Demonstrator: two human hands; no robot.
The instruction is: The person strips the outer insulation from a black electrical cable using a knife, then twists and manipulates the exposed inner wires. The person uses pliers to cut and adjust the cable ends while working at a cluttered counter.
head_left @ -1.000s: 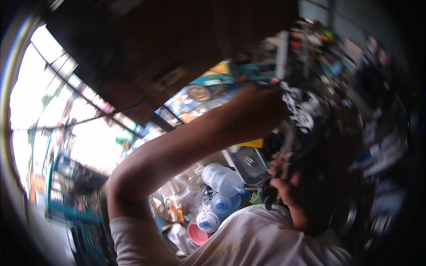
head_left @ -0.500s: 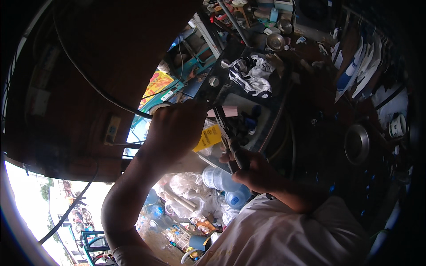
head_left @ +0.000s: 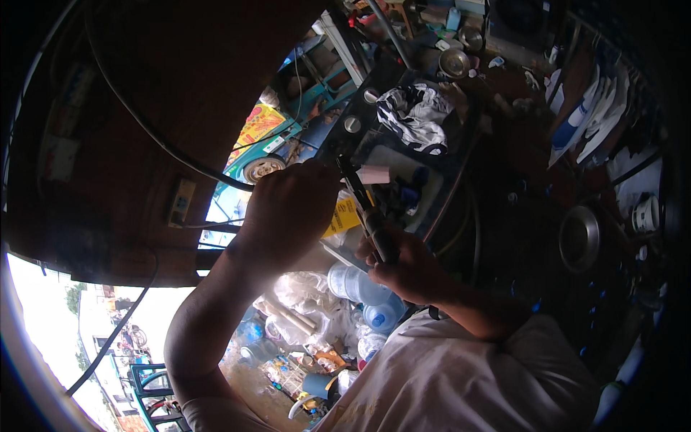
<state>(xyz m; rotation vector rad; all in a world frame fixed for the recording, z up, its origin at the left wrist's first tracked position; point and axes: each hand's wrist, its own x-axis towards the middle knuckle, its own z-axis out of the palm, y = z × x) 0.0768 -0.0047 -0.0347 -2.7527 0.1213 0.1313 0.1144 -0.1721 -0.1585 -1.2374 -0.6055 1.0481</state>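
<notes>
My right hand is wrapped round the handles of a pair of pliers. The dark jaws of the pliers point up and to the left, close beside the fingers of my left hand. That hand is closed with its back toward me, so whatever it grips is hidden. Behind the pliers stands a dark-topped appliance with two round knobs, probably a washing machine. A black-and-white cloth lies bunched on top of it. A yellow label shows between my hands.
At the left, a large dark brown panel carries a black cable and a small socket. Large clear-blue water bottles and plastic bags lie below my hands. A metal bowl is at the right, near hanging clothes.
The pliers have moved up and left, bringing their jaws nearer my left hand's fingers. My left hand stays closed in nearly the same place. The view has shifted slightly.
</notes>
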